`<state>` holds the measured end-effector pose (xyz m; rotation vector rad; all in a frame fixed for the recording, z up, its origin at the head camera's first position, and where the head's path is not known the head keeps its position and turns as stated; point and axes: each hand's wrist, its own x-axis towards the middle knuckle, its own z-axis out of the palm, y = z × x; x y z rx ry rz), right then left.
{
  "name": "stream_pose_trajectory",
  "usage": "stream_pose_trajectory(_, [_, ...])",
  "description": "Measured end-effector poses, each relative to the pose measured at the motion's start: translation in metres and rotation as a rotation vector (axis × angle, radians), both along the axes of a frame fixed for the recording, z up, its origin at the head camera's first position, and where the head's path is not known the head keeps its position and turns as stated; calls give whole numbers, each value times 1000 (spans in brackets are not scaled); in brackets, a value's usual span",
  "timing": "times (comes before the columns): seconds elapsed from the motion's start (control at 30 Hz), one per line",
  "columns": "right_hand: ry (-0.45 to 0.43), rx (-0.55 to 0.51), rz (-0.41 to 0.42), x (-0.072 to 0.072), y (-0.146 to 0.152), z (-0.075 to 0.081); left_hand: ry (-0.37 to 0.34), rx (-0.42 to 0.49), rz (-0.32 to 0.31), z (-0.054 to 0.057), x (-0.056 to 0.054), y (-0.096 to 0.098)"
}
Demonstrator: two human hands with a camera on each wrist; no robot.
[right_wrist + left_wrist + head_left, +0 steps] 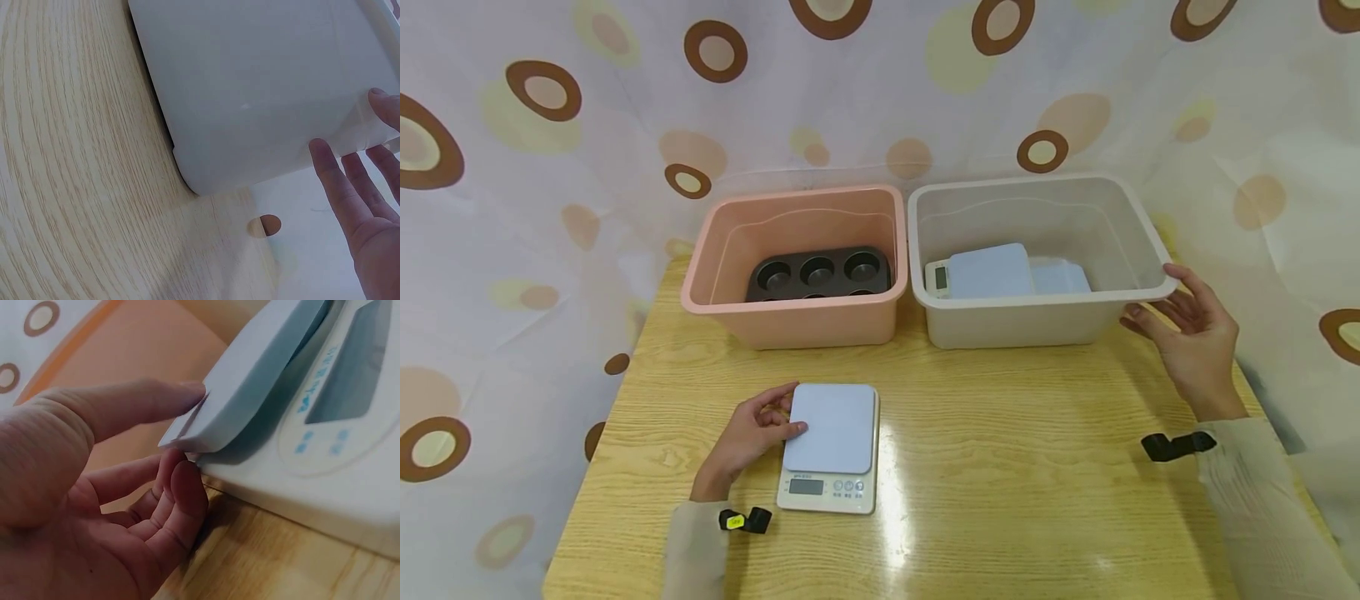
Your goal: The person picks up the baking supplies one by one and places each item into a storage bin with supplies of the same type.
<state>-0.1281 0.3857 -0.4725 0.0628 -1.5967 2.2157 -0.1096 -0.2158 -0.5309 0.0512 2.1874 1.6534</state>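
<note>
A white kitchen scale lies flat on the wooden table, its display and buttons toward the near edge. My left hand is at the scale's left side. In the left wrist view the thumb rests on top of the weighing plate, and the curled fingers meet its edge from below. My right hand touches the near right corner of the grey bin, fingers spread. In the right wrist view its fingertips lie against the bin's outer wall.
Left of the grey bin stands a pink bin with a dark muffin tin inside. The grey bin holds another kitchen scale and a pale, partly hidden item. A patterned curtain hangs behind the table.
</note>
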Motion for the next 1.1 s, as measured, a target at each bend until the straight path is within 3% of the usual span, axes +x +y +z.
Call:
stream_pose_trajectory(0.43, [-13,-21,14,-1,1,2,9,-113,65,3,2,8])
stream_pose_trajectory(0.57, [-4,-23,17,-1,2,1,-13,-5,79,4,2,11])
stream_pose_trajectory(0.8, [-10,-27,16,-3,2,1,-42,208,35,1,1,0])
stream_pose_trajectory(1.1, [-15,-42,16,-1,0,0,-180,286,43,1,1,-5])
